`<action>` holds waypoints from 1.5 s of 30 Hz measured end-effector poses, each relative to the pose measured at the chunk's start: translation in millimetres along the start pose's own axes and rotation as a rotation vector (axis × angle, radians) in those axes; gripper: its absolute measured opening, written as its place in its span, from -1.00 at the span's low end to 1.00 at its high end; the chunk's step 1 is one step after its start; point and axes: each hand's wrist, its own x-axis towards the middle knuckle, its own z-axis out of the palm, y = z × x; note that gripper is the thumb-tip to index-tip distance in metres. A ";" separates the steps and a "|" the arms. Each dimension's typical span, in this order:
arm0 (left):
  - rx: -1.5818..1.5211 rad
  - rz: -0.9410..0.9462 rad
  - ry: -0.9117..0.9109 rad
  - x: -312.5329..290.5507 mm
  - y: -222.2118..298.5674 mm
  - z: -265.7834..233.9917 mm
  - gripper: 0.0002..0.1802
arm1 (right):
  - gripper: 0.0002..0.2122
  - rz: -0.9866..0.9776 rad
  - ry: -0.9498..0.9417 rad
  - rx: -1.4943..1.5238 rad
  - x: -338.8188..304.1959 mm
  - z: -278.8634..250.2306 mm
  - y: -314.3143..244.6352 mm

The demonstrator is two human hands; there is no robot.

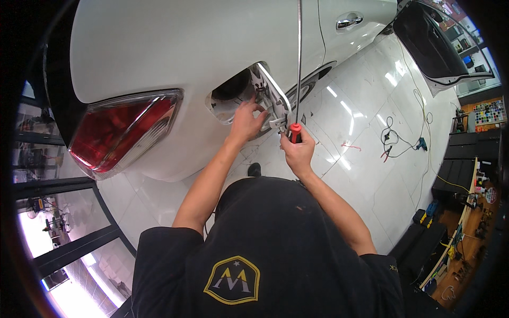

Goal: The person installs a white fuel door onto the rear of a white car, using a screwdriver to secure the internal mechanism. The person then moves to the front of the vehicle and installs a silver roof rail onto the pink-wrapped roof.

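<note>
A white car's fuel-filler recess [225,114] lies in front of me, its fuel door [277,85] swung out to the right. My left hand [247,123] reaches to the recess's lower right part, near the door's hinge side. Its thumb and forefinger look apart, and the other fingers are partly hidden. Below the door's lower end, my right hand [298,152] is closed round the red and black handle of a long screwdriver [295,131]. The thin metal shaft points away from me, past the outer side of the door, and leaves the picture at the top.
A red tail light [124,132] sits left of the recess. At the far right an open car door [432,45] juts out. Cables [395,142] and a blue power tool [421,144] lie on the tiled floor [366,196]. Beyond stands a cluttered workbench [464,249].
</note>
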 end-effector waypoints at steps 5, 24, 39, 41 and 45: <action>0.034 0.099 0.042 6.8 -5.8 4.7 -0.71 | -0.88 -0.098 0.074 -0.150 14.9 -13.8 16.2; 0.026 -0.026 0.311 -26.8 26.2 2.5 -0.78 | -0.83 -0.092 0.066 -0.145 24.3 -24.5 15.0; -0.759 -0.490 -0.133 37.8 -3.4 15.9 -0.67 | -0.74 -0.080 0.065 -0.166 14.1 -34.9 9.7; -0.916 -0.512 -0.131 36.4 -10.6 17.3 -0.67 | -0.72 -0.104 0.089 -0.232 3.4 -49.1 16.0; -1.250 -0.517 -0.126 25.7 -35.4 27.2 -0.70 | -0.82 0.102 0.141 0.022 -60.6 -93.0 0.3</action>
